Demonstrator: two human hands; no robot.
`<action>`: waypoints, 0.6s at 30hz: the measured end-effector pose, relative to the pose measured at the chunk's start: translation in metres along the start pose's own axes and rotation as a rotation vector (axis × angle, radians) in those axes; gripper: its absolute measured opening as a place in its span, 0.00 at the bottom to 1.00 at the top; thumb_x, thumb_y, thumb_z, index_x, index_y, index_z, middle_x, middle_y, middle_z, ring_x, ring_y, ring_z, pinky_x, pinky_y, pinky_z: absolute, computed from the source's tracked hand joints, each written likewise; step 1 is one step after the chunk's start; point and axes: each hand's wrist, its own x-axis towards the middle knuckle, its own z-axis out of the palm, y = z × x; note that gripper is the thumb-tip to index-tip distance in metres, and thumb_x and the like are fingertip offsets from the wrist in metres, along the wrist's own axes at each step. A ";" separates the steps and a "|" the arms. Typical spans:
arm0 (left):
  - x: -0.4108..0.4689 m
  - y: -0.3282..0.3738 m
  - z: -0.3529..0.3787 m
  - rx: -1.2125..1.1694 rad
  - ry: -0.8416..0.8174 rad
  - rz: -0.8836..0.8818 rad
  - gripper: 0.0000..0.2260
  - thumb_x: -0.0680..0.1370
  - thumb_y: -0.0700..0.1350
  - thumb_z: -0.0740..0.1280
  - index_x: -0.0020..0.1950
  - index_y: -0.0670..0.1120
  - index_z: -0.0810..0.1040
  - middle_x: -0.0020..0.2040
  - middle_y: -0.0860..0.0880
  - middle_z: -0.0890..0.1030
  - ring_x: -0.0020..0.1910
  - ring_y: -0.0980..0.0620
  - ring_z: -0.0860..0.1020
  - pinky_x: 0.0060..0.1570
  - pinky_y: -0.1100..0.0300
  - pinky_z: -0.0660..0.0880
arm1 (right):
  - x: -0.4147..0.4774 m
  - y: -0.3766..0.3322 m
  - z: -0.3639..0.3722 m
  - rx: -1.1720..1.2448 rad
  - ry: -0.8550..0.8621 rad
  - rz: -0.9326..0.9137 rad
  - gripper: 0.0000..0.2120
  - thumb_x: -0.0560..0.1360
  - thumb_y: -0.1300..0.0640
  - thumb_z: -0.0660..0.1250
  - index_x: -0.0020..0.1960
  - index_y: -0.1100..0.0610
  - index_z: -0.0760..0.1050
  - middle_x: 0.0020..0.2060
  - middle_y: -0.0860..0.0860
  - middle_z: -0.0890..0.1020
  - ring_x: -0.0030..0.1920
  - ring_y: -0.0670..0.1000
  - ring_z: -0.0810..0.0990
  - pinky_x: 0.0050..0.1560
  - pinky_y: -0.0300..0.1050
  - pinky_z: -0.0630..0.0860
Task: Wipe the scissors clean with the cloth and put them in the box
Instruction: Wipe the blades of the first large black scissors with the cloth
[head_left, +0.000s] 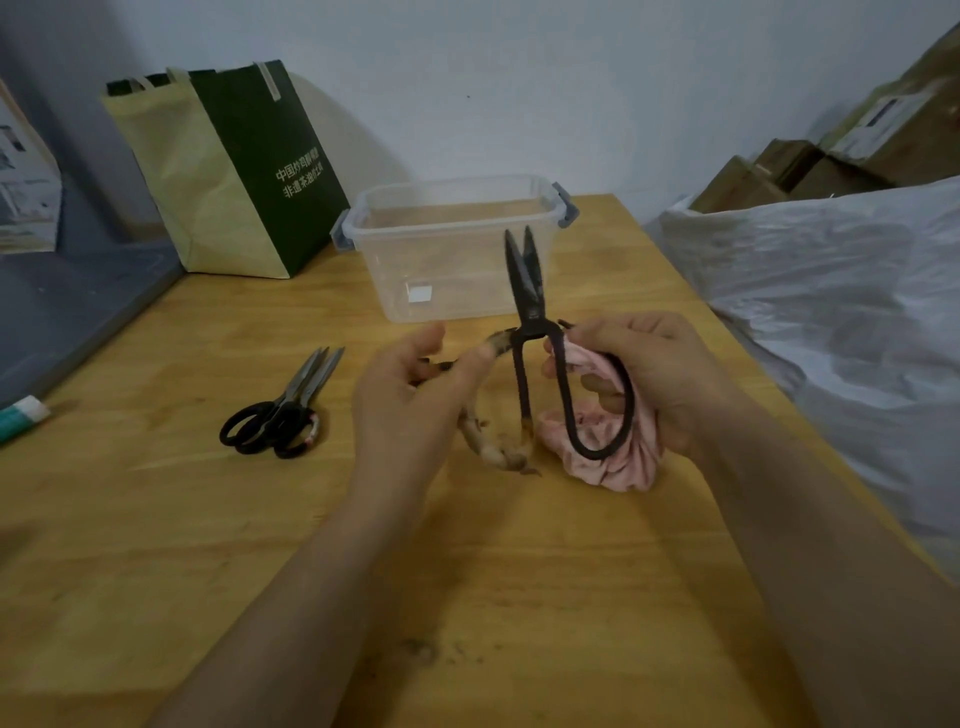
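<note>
left hand (410, 395) gripped scissors (527, 280) by wrapped handle | right hand (649, 374) fingers pinched cloth (608, 462) round other handle | blades upright before box (447, 249)

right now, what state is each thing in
large scissors, held up off the table, blade tips slightly apart
cloth, bunched in the right hand against one handle loop
left hand, grips the other, wrapped loop
box, no lid on, looks empty
small scissors, lying on the table, closed
bag, upright
</note>
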 end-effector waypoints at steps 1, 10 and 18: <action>0.002 -0.004 -0.001 -0.108 -0.077 -0.116 0.22 0.68 0.53 0.75 0.60 0.50 0.79 0.51 0.54 0.81 0.49 0.58 0.79 0.41 0.62 0.78 | 0.000 0.000 0.000 0.005 -0.040 0.021 0.12 0.75 0.65 0.65 0.49 0.76 0.76 0.38 0.66 0.81 0.23 0.49 0.69 0.21 0.33 0.65; -0.011 0.002 0.010 -0.306 -0.217 -0.327 0.10 0.74 0.32 0.68 0.54 0.36 0.80 0.46 0.40 0.85 0.44 0.50 0.84 0.18 0.69 0.63 | 0.000 -0.001 0.000 -0.354 0.222 -0.050 0.09 0.73 0.52 0.70 0.35 0.51 0.80 0.29 0.46 0.82 0.32 0.46 0.80 0.40 0.42 0.75; -0.015 0.000 0.016 -0.241 -0.213 -0.304 0.05 0.74 0.33 0.68 0.48 0.39 0.81 0.43 0.42 0.85 0.41 0.50 0.84 0.19 0.69 0.63 | -0.007 -0.009 0.008 -0.303 0.119 -0.390 0.25 0.74 0.71 0.57 0.50 0.41 0.77 0.59 0.52 0.76 0.56 0.45 0.76 0.52 0.37 0.77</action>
